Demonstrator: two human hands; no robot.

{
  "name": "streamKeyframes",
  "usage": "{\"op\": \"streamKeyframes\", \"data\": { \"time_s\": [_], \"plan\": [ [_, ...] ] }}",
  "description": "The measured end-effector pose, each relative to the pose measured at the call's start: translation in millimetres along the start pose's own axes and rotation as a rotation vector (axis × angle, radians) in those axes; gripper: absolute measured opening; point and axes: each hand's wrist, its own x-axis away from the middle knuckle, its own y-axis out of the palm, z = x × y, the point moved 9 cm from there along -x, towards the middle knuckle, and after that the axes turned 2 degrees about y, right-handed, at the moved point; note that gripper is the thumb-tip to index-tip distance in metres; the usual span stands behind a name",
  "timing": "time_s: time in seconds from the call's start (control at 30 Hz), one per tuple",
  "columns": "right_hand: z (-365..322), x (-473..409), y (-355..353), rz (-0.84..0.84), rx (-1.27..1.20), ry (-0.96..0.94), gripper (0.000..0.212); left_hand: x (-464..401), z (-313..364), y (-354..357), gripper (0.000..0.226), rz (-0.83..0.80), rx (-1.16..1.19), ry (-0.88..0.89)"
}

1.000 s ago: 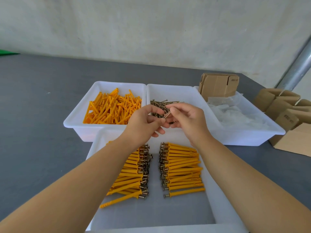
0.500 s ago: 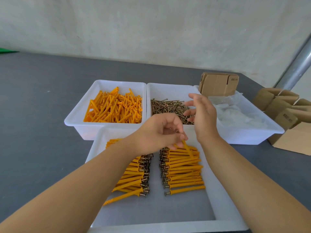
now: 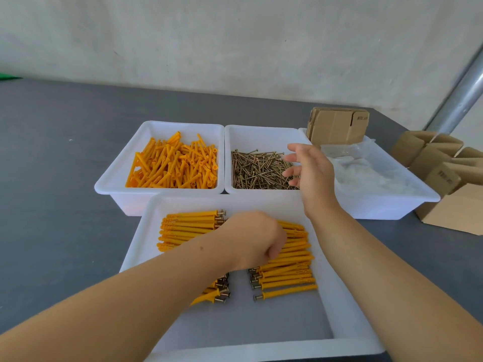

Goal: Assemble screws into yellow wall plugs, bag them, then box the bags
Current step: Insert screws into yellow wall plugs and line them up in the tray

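Loose yellow wall plugs (image 3: 172, 165) fill the far left white tray (image 3: 109, 184), and brass screws (image 3: 256, 171) lie in the middle tray (image 3: 261, 129). In the near tray (image 3: 141, 231), plugs with screws in them lie in a left row (image 3: 188, 226) and a right row (image 3: 287, 273). My left hand (image 3: 251, 239) is down on the top of the right row. Its fingers are curled around an assembled plug that is mostly hidden under it. My right hand (image 3: 308, 173) hovers open over the right side of the screws, fingers spread and holding nothing.
A third white tray (image 3: 418, 189) at the right holds clear plastic bags (image 3: 371, 176), with flat cardboard blanks (image 3: 337, 126) propped at its back. Several folded small boxes (image 3: 444, 163) stand at the table's right edge beside a metal pole (image 3: 460, 95). Grey tabletop stretches to the left.
The hands separated after meeting over the screws. My left hand carried the assembled plug down to the right row, and my right hand opened and went back over the screw tray.
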Motion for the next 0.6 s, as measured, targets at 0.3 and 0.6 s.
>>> {"op": "streamKeyframes", "data": {
  "time_s": [0.3, 0.6],
  "plan": [
    [3, -4, 0, -0.009, 0.073, -0.025, 0.018, -4, -3, -2, 0.007, 0.060, 0.077, 0.004],
    [2, -20, 29, -0.150, 0.886, -0.220, 0.023, 52, -127, -93, 0.022, 0.772, -0.105, -0.603]
  ]
}}
